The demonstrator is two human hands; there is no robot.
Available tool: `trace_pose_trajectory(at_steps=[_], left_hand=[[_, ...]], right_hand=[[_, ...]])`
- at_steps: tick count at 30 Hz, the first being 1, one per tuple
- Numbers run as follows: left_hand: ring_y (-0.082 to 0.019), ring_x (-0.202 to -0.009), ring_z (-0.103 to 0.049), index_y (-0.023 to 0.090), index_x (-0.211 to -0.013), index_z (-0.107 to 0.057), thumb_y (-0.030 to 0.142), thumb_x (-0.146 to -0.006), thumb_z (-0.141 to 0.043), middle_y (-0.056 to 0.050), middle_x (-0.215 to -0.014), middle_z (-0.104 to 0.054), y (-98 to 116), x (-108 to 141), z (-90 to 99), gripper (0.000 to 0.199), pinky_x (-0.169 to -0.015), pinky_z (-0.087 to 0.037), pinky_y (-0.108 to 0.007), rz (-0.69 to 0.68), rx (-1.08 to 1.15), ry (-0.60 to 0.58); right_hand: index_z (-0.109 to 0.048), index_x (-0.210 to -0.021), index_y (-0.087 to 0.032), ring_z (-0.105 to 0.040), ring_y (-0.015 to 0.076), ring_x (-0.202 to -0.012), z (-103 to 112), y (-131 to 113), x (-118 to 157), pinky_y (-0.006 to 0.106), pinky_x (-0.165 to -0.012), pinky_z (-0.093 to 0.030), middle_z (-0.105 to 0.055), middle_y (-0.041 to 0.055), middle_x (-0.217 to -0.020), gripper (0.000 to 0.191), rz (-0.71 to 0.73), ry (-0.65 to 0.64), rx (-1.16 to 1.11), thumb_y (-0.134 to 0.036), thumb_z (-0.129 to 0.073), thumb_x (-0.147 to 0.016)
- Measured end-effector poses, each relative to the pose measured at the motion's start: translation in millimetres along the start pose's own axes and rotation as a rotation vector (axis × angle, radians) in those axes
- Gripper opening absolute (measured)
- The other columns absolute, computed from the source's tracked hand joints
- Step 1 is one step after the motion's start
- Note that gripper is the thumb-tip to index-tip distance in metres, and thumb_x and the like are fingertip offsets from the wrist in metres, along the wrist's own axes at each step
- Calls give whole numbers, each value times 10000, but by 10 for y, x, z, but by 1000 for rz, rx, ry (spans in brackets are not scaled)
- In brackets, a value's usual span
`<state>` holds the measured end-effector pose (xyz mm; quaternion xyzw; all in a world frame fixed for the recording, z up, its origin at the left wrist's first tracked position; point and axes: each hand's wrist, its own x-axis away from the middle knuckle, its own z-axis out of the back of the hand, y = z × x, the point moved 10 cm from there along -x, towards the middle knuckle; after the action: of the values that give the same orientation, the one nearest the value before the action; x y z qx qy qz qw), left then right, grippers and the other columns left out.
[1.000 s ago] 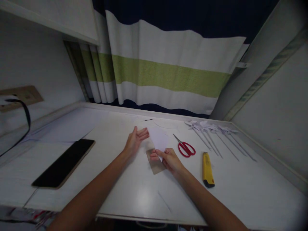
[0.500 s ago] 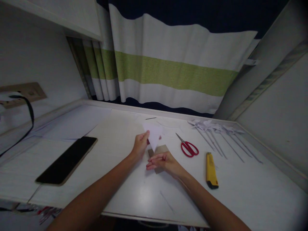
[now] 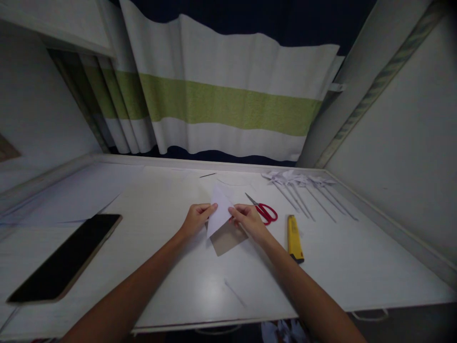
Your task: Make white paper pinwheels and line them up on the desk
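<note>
A folded piece of white paper [image 3: 219, 209] is held up between both hands, its narrow point toward me. My left hand [image 3: 197, 217] pinches its left edge between thumb and fingers. On the opposite edge my right hand [image 3: 249, 220] grips the paper with its thumb on top; some of its fingers are hidden behind. Beneath the paper, a brown square card [image 3: 226, 239] lies on the white table [image 3: 171, 281], partly covered. Just beyond my right hand are red-handled scissors [image 3: 267, 212], blades pointing away to the left.
A yellow box cutter [image 3: 294, 238] lies right of my right forearm. Several white paper flowers on stems [image 3: 296, 183] rest at the back right. A black tablet-like device [image 3: 67, 259] and white paper sheets [image 3: 78, 193] are on the left. A curtain [image 3: 221, 95] hangs behind.
My right hand has moved up from below the paper and now grips its right edge. The paper has turned, its point shifting left. The whole view has swung to the right.
</note>
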<state>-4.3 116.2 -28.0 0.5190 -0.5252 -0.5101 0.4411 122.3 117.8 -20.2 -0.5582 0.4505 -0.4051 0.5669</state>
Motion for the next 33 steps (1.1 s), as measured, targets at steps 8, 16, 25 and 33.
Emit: trace_pose_trajectory(at_steps=[8,16,25,33], left_hand=[[-68,-357,-385,130,-457,-557,314,-662,-568,41,-394,-444,143,48,-67,276,-364,-285,-188,-59,-95,-103],[-103,-460,-500,114,-740,-671,223,-630,-606,-15,-574,-610,40,46,-113,168,-448,-380,-220,5,144,-165],[-129,-470,-575,177,-1035,-452,274,-729,-529,10,-589,-601,87,94,-196,330,-439,-415,-213,55,343,-185],[-224,-621,-618,107,-847,-525,492,-756,-399,-101,-755,-628,142,194,-379,415,-459,-466,-291,77,331,-336]], right_hand=[[-608,-865,-113,-510,91,-367,-133,-36,51,172,-364,-352,-593,-1,-469,336,-3,-134,-48,-378,-575,-661],[-582,-1003,-93,-447,55,-315,-214,-140,84,155,-345,-337,-544,-33,-404,330,66,-245,-137,-257,-506,-727],[-641,-906,-140,-458,70,-341,-21,-261,36,188,-369,-352,-548,-27,-416,246,218,-99,-141,-194,-500,-711],[-628,-948,-180,-508,87,-427,40,-281,67,215,-443,-420,-583,-16,-516,292,359,-1,37,-133,-447,-724]])
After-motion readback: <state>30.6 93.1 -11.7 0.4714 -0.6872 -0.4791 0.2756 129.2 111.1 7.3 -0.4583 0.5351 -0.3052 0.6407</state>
